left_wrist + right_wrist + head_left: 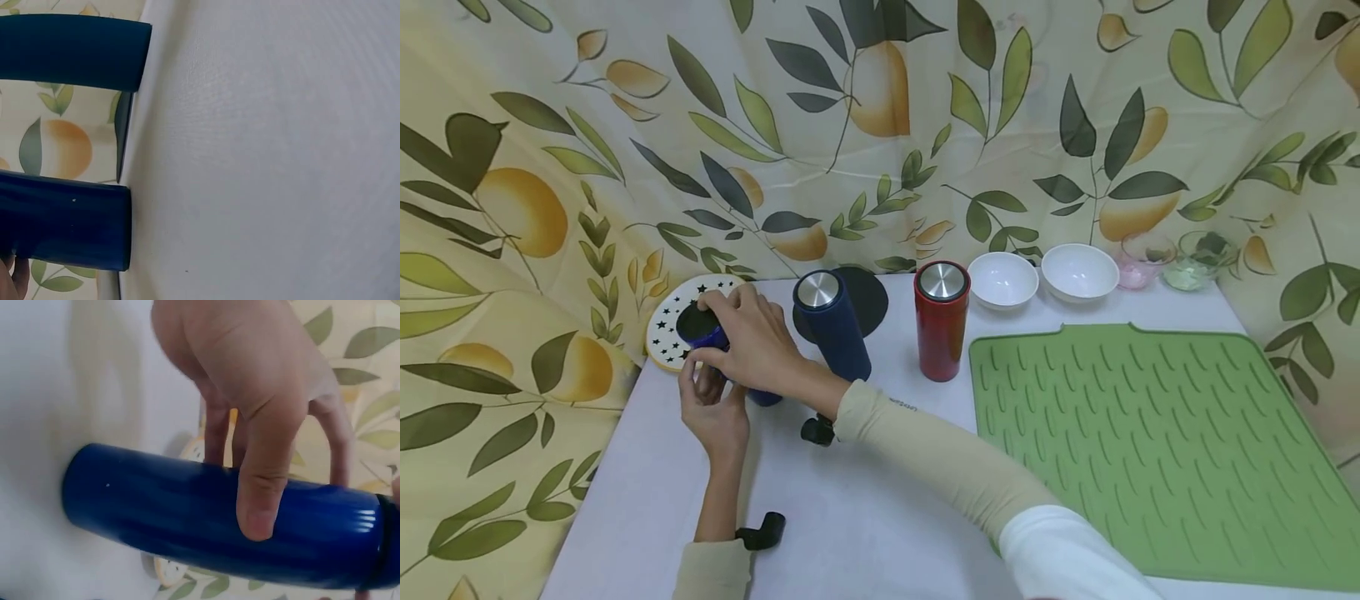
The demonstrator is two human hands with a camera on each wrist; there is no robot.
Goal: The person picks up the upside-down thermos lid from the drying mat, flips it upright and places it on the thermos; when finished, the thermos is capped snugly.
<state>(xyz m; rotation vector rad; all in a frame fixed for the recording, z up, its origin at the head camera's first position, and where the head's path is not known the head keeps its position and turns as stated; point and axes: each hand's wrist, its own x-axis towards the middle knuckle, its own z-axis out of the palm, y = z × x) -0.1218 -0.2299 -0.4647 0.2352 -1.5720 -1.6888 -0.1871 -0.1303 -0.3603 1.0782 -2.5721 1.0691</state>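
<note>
A glossy blue bottle [765, 398] stands at the left of the table, leaning a little in the head view. Around its body my left hand [718, 417] grips with thumb and fingers, as the right wrist view shows on the bottle [187, 506]. My right hand [760, 337] reaches over from the right and holds the dark lid [697, 323] at the top with thumb and fingers. Whether the lid is loose cannot be told. Just right of the hands is a darker blue flask [842, 333] with a silver top.
A star-patterned round mat [662, 321] lies behind the hands, and a dark round mat [868, 304] behind the flask. Further right are a red flask [942, 333], two white bowls [1003, 282], pink [1142, 258] and green [1198, 262] glass bowls, and a large green mat [1150, 450].
</note>
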